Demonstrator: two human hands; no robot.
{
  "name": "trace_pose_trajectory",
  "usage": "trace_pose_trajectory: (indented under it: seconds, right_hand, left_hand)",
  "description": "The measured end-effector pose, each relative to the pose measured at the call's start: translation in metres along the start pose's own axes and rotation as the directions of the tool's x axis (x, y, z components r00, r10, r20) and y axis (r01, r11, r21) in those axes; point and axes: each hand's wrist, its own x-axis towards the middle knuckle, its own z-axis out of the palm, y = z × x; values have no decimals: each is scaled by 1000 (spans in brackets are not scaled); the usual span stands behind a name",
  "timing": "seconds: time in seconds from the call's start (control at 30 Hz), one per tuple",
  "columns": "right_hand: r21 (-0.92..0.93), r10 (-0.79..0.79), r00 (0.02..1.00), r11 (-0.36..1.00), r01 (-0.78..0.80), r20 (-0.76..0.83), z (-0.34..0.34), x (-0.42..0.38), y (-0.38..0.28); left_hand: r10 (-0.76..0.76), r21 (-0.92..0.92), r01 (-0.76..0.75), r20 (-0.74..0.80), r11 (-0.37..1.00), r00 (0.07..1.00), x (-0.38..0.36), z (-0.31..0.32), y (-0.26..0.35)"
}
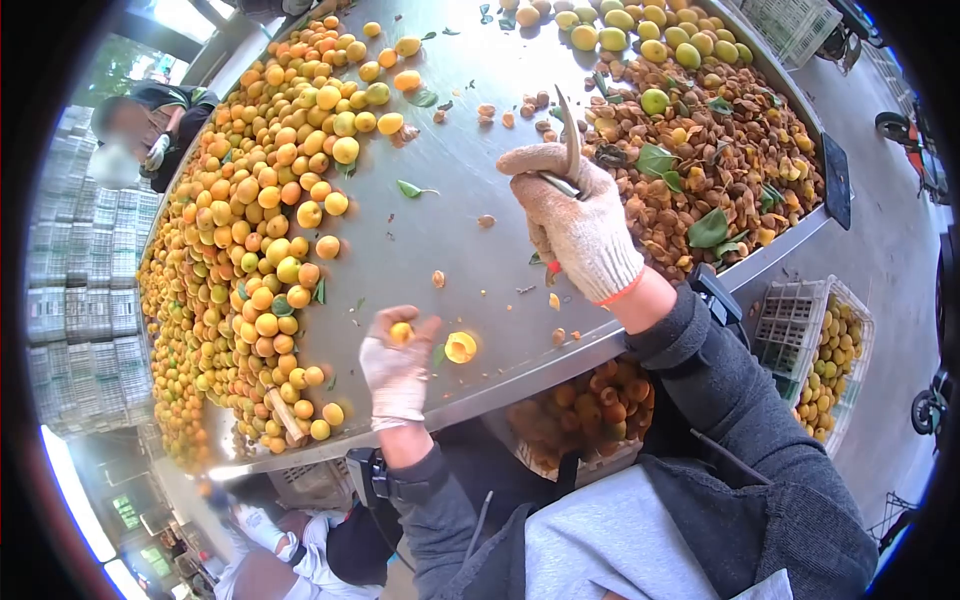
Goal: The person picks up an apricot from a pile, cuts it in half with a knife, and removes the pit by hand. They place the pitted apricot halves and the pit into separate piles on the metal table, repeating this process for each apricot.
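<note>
My left hand, in a white knit glove and slightly blurred, is closed around a small yellow-orange apricot near the front edge of the metal table. Just right of it lies an open, cut apricot with its hollow inside showing. My right hand, also gloved, grips a knife with a curved blade pointing up and away from me. It hovers over the table beside a heap of brown apricot pits mixed with pulp scraps and leaves.
Whole apricots are piled along the table's left side. Greener fruit sits at the far right. Below the front edge a container holds apricot pieces. A white crate of fruit stands right. Other people work at left, one near stacked crates.
</note>
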Motion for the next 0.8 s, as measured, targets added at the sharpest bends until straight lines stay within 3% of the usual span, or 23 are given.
trace_pose_trajectory:
  seconds: [0.03,0.07,0.13,0.17,0.23,0.27,0.33,0.37,0.43,0.47,0.53,0.57,0.6,0.67,0.73,0.77,0.8]
  right_hand:
    - [-6,-4,1000,1000,4,13,1,0,0]
    - [-10,-8,1000,1000,8,27,2,0,0]
    - [0,3,998,1000,-3,67,-1,-3,-3]
    - [16,8,998,1000,-9,70,-1,-3,-4]
    - [14,-30,999,999,29,44,-1,0,-1]
    - [20,-32,998,999,31,59,-1,2,-2]
    - [-12,-32,999,999,32,27,-5,5,-3]
    - [10,4,1000,1000,-5,24,-4,4,-5]
    - [7,24,999,1000,-24,33,-3,5,-6]
    - [5,43,999,999,-43,32,-2,6,-7]
    - [12,45,998,999,-46,37,-1,10,-10]
    - [-6,61,998,998,-60,27,-2,12,-12]
    - [-25,75,997,997,-75,14,-4,14,-13]
    - [115,59,998,992,-58,-8,-10,24,-14]
    - [590,122,992,800,-110,19,-18,42,-17]
    - [690,140,990,713,-125,35,-22,49,-10]
    - [691,132,991,714,-112,24,-23,49,2]
  left_hand:
    - [304,373,-267,-42,889,952,-7,4,-4]
    - [310,378,-272,-44,885,950,-9,13,-10]
    - [270,566,-347,218,748,938,-10,30,-18]
    - [274,568,-345,209,747,939,-10,33,-16]
    - [171,373,-246,223,894,960,-16,32,-4]
    - [172,377,-241,207,894,963,-23,28,3]
    - [132,-54,-122,250,991,959,-49,16,31]
    - [131,-56,-121,242,991,961,-61,12,38]
    - [393,-149,-375,541,915,744,-79,5,51]
    - [608,-120,-674,565,729,558,-79,2,58]
    - [643,-156,-634,347,757,683,-63,-4,36]
    - [482,-212,-447,156,869,862,-41,-8,22]
    - [256,-308,-250,-20,918,966,-13,-14,10]
    - [153,-115,-186,-248,976,957,44,-36,11]
    - [41,-258,-137,-346,956,937,111,-47,-10]
    - [129,51,-119,-404,992,906,138,-50,-20]
    - [235,355,-77,-429,932,872,159,-47,-29]
